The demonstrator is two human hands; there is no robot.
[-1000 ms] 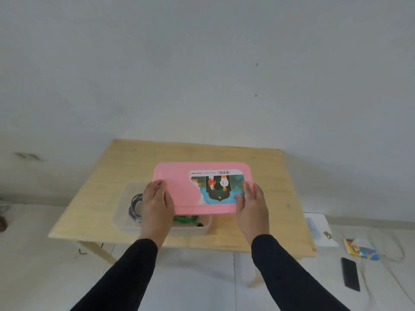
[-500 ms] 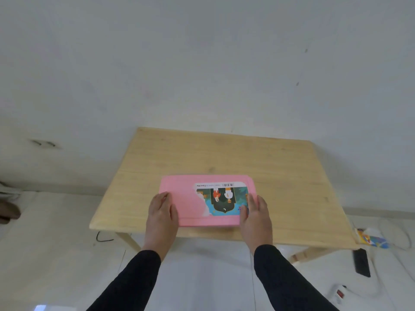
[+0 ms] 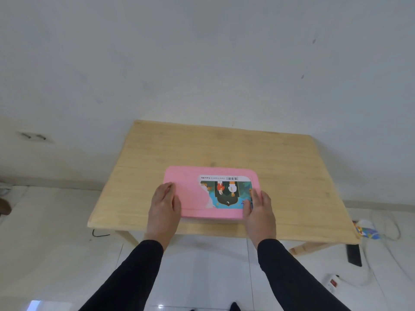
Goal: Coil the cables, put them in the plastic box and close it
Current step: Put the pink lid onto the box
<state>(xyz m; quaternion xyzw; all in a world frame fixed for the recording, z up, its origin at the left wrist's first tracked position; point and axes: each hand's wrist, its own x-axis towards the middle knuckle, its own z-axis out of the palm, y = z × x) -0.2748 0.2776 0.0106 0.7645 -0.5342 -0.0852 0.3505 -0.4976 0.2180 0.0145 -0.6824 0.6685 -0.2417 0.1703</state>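
With the pink lid (image 3: 193, 196) covering the box at lower centre of the frame, left hand (image 3: 165, 204) and right hand (image 3: 259, 209) press flat-fingered on its ends; cables are hidden, and closing looks nearly done.

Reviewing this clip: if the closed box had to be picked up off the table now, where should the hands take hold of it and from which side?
Probably by its two short ends, from left and right. The pink lid lies flat and wide, its long axis across the wooden table. The left hand and right hand already rest at those ends. The box beneath is hidden, so grip under the lid's rim.
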